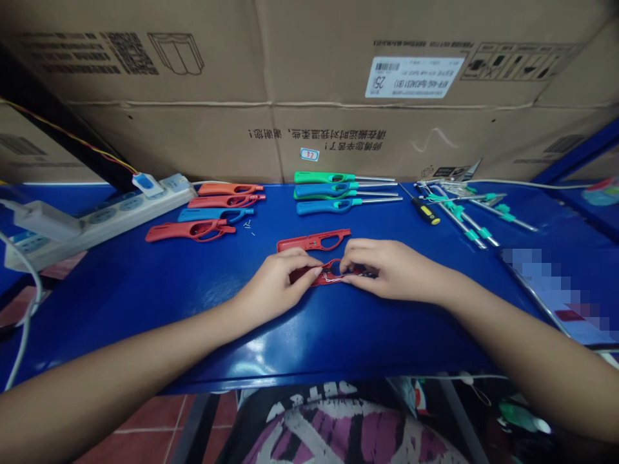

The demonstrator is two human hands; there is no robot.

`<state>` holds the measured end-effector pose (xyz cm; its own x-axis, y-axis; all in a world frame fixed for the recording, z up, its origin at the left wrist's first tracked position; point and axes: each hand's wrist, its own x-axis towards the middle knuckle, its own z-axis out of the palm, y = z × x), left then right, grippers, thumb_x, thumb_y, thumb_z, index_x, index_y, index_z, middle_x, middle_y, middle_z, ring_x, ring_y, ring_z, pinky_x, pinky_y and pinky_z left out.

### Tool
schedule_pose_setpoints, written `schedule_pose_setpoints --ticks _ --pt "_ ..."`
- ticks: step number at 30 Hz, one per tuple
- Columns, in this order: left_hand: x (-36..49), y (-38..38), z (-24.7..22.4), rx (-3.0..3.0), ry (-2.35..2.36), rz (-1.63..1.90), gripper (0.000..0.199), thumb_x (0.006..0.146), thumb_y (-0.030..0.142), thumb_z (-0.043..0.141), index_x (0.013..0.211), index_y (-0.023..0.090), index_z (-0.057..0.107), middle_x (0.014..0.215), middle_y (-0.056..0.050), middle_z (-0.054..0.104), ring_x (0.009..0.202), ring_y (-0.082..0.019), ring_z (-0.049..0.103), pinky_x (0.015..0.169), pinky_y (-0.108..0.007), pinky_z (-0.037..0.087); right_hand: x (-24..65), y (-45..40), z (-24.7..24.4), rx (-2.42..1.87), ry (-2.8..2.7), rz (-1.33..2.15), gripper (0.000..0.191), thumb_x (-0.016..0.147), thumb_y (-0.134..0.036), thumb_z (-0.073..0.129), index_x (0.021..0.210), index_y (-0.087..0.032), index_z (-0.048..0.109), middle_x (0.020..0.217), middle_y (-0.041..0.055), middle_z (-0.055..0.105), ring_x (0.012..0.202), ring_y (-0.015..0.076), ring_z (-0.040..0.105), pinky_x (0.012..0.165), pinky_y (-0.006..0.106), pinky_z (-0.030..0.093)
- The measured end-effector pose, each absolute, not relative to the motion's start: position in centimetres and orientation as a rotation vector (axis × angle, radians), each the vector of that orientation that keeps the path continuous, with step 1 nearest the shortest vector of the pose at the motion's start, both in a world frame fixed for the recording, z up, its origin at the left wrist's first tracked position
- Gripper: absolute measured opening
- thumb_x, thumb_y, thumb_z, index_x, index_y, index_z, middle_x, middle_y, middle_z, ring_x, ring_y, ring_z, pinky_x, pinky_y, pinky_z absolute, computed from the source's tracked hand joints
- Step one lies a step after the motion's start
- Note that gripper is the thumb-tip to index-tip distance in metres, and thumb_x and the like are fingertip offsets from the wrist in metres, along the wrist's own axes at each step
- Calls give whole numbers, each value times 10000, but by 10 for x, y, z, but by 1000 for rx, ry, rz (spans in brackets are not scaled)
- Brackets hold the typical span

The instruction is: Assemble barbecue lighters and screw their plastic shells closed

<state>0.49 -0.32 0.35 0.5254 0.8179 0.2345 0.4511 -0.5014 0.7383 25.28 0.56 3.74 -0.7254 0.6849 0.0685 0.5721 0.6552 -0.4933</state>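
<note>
An opened red lighter casing (320,278) lies low over the blue table, with thin white wires showing inside it. My left hand (278,280) is closed on the end of this casing, thumb and fingers pinched near its middle. At its other end my right hand (391,267) is closed too, thumb and fingertips together around the casing and a small dark part that they mostly hide. Just behind both hands rests a matching red casing half (314,242) with a loop-shaped trigger opening.
Finished-looking lighters (329,206) with metal tubes lie at the back centre. Orange, red and blue casings (191,231) and tiny screws (248,225) are to the left, beside a power strip (130,206). A screwdriver (425,211) and metal tubes with green parts (461,216) lie right.
</note>
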Motion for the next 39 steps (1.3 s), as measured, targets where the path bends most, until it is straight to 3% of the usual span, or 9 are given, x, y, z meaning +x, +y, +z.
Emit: schedule_pose_setpoints --ticks 6,11,16,21,25,29,33,36,39 --pt "4 -3 1 2093 1057 770 196 966 234 588 1003 171 770 914 -59 734 845 -181 672 795 -313 518 249 5 25 -966 -2660 547 133 976 -290 579 1029 -214 675 1022 40 639 824 149 619 669 260 421" --pt "3 -3 2 2138 1058 775 203 978 230 571 1028 177 760 918 -56 726 831 -175 666 771 -303 514 248 5 24 -1009 -2652 517 121 972 -298 589 972 -203 663 979 35 629 769 138 589 643 257 400" --pt "3 -4 4 2217 1046 793 203 984 225 571 1053 171 754 940 -61 728 849 -176 670 787 -303 514 250 9 30 -989 -2494 710 79 950 -256 616 921 -195 655 928 27 621 724 118 540 656 249 415" --pt "0 -2 3 2279 1068 808 218 994 225 556 1070 173 754 961 -67 714 874 -181 671 830 -318 533 254 14 32 -1146 -2243 1067 155 960 -345 590 930 -193 602 679 -46 544 495 72 421 494 221 332" --pt "-3 0 2 2417 1050 803 249 1005 238 536 1148 174 730 1004 -84 699 946 -207 662 872 -355 543 252 16 28 -1165 -2095 1262 191 953 -376 593 935 -190 556 580 -79 481 461 73 409 465 214 300" --pt "-4 -3 6 2583 1051 742 275 1008 275 536 1208 177 697 1113 -102 703 1064 -255 641 937 -421 526 250 17 23 -1150 -2099 1198 204 943 -382 610 955 -181 579 631 -62 495 513 77 416 489 213 324" --pt "-4 -9 12 2651 1022 689 256 996 277 553 1195 200 695 1143 -91 703 1072 -250 644 937 -414 525 253 18 26 -1136 -2185 1145 216 951 -352 588 1054 -170 640 688 -31 548 556 92 442 521 226 360" --pt "-5 -10 12 2680 987 661 245 990 246 552 1183 219 700 1141 -81 707 1089 -242 650 939 -399 528 261 20 34 -1076 -2288 1014 216 943 -274 565 1106 -171 663 863 21 629 576 88 458 539 236 381" --pt "-6 -8 10 2691 956 664 254 992 224 544 1198 219 692 1151 -82 711 1110 -242 653 934 -398 537 271 22 43 -1049 -2426 833 165 905 -226 603 1044 -179 679 988 51 656 657 106 505 617 253 432"
